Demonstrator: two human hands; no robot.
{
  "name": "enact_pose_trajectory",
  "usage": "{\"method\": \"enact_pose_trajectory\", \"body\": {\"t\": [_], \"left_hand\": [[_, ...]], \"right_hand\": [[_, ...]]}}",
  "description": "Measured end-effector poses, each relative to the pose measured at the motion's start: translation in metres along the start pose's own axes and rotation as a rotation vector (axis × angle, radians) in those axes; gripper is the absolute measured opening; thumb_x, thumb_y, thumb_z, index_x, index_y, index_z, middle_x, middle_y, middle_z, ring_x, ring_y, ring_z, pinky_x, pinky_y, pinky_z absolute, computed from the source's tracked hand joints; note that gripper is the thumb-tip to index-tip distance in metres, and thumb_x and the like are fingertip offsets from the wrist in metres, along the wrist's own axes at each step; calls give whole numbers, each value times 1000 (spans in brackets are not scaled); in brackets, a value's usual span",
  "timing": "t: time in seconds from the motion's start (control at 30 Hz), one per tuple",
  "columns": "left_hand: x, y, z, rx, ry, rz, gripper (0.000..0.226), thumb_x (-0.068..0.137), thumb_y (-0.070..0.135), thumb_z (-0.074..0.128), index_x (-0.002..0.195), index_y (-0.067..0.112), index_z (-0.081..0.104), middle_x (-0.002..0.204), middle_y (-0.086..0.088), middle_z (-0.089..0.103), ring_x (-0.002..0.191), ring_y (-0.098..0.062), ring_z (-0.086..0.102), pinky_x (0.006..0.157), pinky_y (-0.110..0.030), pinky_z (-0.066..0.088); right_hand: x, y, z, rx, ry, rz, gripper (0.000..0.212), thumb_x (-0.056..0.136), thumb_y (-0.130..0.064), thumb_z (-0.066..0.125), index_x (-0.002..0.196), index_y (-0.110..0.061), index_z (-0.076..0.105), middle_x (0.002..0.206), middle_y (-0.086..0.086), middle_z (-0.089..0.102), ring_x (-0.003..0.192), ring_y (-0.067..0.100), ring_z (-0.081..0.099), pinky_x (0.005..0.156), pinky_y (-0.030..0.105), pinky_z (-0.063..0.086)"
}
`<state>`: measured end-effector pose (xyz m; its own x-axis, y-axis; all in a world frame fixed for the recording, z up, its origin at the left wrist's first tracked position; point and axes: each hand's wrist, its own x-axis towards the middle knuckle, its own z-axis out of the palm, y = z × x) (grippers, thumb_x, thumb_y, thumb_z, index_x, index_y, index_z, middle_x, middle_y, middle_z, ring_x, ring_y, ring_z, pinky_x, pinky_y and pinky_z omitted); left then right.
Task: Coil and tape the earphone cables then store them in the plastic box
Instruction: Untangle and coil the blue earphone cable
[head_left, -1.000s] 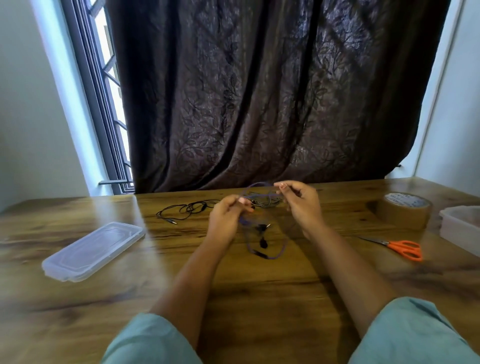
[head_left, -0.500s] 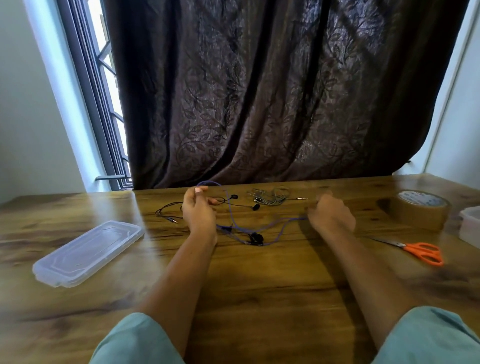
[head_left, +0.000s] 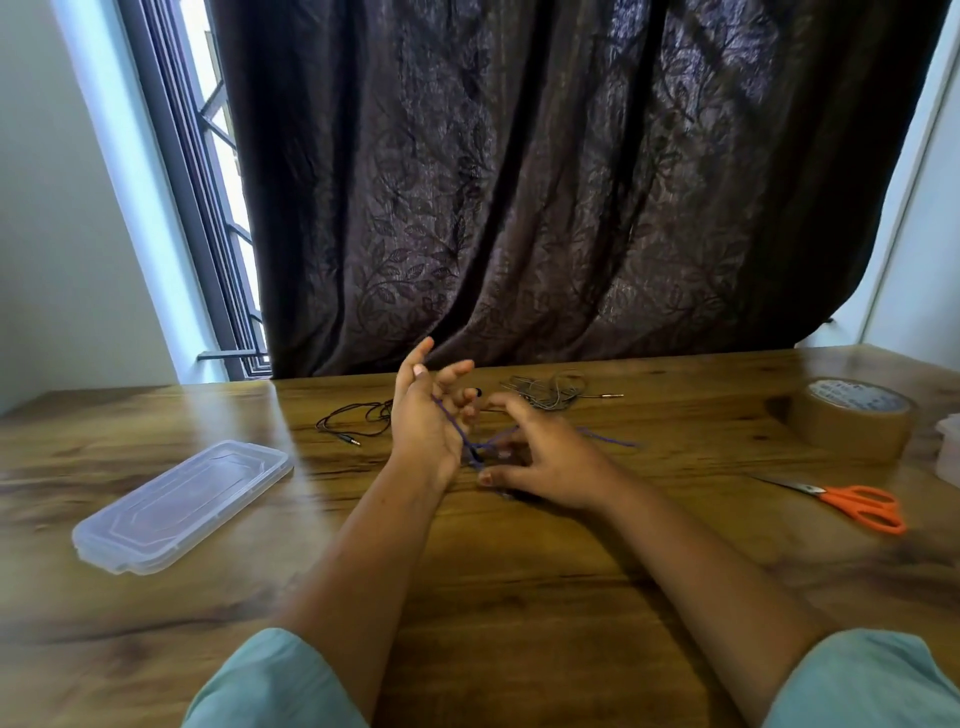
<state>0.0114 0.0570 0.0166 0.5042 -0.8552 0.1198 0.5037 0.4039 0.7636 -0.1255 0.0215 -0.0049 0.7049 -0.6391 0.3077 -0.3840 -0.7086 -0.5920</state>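
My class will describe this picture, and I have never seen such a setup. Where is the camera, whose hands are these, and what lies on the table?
No machine here: a person wears a wide-angle camera on the head, looking down at their bare hands. The left hand is raised, fingers straight, with a purple earphone cable across its palm; the right hand reaches to that cable, grip unclear. On the wooden table lie black earphones, a grey cable tangle, a clear plastic lid, a tape roll and orange scissors.
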Motion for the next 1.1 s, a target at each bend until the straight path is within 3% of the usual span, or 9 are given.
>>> {"method": "enact_pose_trajectory", "body": {"t": [0.13, 0.2, 0.3, 0.43, 0.53, 0.67, 0.87, 0.97, 1.1], "left_hand": [[0, 0, 2, -99, -56, 2, 34, 104, 14, 29, 127, 28, 49, 121, -3, 62, 85, -22, 63, 68, -33, 54], [1, -1, 2, -106, -31, 6, 33, 102, 11, 35, 125, 28, 51, 123, 1, 58, 96, -25, 63, 75, -38, 55], [3, -1, 2, -13, 42, 12, 31, 102, 10, 35, 118, 29, 53, 126, 5, 54, 101, -24, 62, 82, -44, 55], [8, -2, -4, 229, 166, 72, 24, 103, 13, 33, 113, 25, 51, 125, 4, 56, 86, -18, 62, 75, -42, 54], [10, 1, -9, 233, 178, 37, 25, 101, 6, 33, 107, 22, 52, 109, -3, 64, 70, -19, 62, 57, -33, 50], [13, 6, -18, 479, 150, -28, 23, 104, 18, 31, 110, 19, 53, 84, 0, 64, 44, -7, 49, 38, -18, 35], [22, -1, -33, 1596, -82, 97, 16, 89, 24, 57, 104, 30, 62, 116, -4, 57, 91, -20, 56, 73, -31, 47], [17, -10, -26, 1682, -127, 212, 25, 89, 24, 58, 113, 29, 63, 129, 1, 44, 120, -23, 42, 95, -40, 42], [9, -5, -9, 1481, -217, 467, 36, 83, 16, 60, 116, 32, 59, 123, 13, 47, 119, -9, 39, 109, -42, 27]], "right_hand": [[0, 1, -1, 141, 54, 48, 75, 83, -14, 72, 135, -37, 22, 88, -5, 70, 67, -1, 60, 66, 19, 48], [1, 3, 0, 119, 28, 46, 84, 81, -15, 74, 139, -41, 18, 87, -4, 70, 71, 2, 62, 70, 20, 49], [0, 3, -3, 122, 86, 45, 70, 88, -11, 65, 138, -38, 25, 79, -3, 71, 78, 6, 67, 76, 27, 51], [0, 2, -21, 465, 249, 76, 48, 94, -6, 56, 129, -30, 34, 84, 2, 74, 81, 4, 68, 75, 17, 49], [2, 3, -35, 756, 380, 125, 29, 95, -7, 53, 112, -30, 47, 74, -3, 71, 68, 5, 63, 57, 19, 41], [1, 9, -47, 1156, 589, 201, 21, 96, -3, 46, 94, -24, 52, 69, -3, 63, 68, 12, 61, 61, 26, 45], [0, 12, -44, 1127, 564, 283, 23, 99, -4, 42, 92, -23, 54, 87, -3, 70, 54, 8, 54, 49, 21, 47], [1, 5, -41, 1057, 484, 290, 20, 98, -5, 45, 94, -20, 58, 87, -5, 72, 53, 6, 52, 46, 19, 44], [2, -2, -39, 980, 401, 263, 14, 96, -7, 51, 94, -18, 60, 83, -4, 72, 51, 5, 50, 46, 18, 40]]}}
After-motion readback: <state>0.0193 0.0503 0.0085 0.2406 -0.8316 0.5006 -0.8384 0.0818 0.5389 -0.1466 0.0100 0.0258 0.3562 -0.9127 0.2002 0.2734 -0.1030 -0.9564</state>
